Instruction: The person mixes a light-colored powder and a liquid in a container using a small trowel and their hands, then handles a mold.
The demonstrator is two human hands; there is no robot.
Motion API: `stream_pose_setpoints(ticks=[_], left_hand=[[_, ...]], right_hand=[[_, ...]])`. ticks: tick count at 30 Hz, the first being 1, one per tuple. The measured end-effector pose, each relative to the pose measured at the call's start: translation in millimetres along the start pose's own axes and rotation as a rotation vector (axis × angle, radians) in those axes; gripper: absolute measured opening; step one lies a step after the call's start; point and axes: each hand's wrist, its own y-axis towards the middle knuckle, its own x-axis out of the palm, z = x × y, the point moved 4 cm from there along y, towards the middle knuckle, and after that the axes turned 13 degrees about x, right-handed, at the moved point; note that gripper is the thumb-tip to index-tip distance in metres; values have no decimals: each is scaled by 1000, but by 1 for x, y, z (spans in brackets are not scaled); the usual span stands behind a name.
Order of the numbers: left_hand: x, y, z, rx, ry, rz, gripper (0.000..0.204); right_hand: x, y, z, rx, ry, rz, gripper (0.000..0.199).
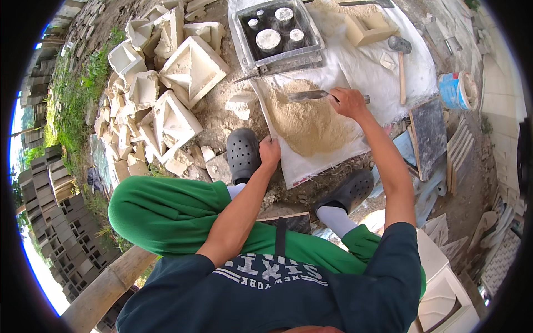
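Head view: the person sits over a white sheet (355, 83) spread on the ground, both forearms coming up from the lower edge.

The right hand (348, 102) is wrapped around the handle of a trowel (308, 95), fingers (340, 100) curled tight on it. The blade runs out to the left of those fingers and lies on the top of a sand pile (308, 125), which sits just below and to the left of the hand on the sheet.

The left hand (270, 151) rests at the near left edge of the sheet, beside the pile's lower left flank; its fingers are bent down at the sheet's edge, and whether they pinch the cloth cannot be told. Just left of this hand is a dark clog (243, 154); a second clog (351, 190) lies below the right forearm.

Beyond the trowel, above the right fingers, stands a metal mould (279, 36) with round pale discs inside. Up and right of the fingers are a small box form (369, 28) and a mallet (401, 61), both on the sheet. Farther right stands a blue bucket (456, 90). Well left of the left fingers lies a heap of pale cast blocks (166, 83), many with pyramid-shaped hollows.
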Motion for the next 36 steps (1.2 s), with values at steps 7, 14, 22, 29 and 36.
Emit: stream_pose_setpoints(ticks=[7, 14, 22, 29, 36], left_hand=[[0, -1, 17, 77, 28, 6, 29], [-2, 2, 52, 282, 56, 23, 31], [5, 2, 0, 43, 35, 117, 30], [10, 6, -23, -1, -203, -13, 33], [23, -18, -32, -117, -260, -105, 32]], right_hand=[[32, 37, -38, 39, 123, 201, 22], [13, -44, 8, 120, 85, 121, 22], [26, -80, 24, 689, 133, 149, 35], [38, -84, -22, 572, 212, 149, 33], [23, -126, -14, 822, 249, 224, 34]])
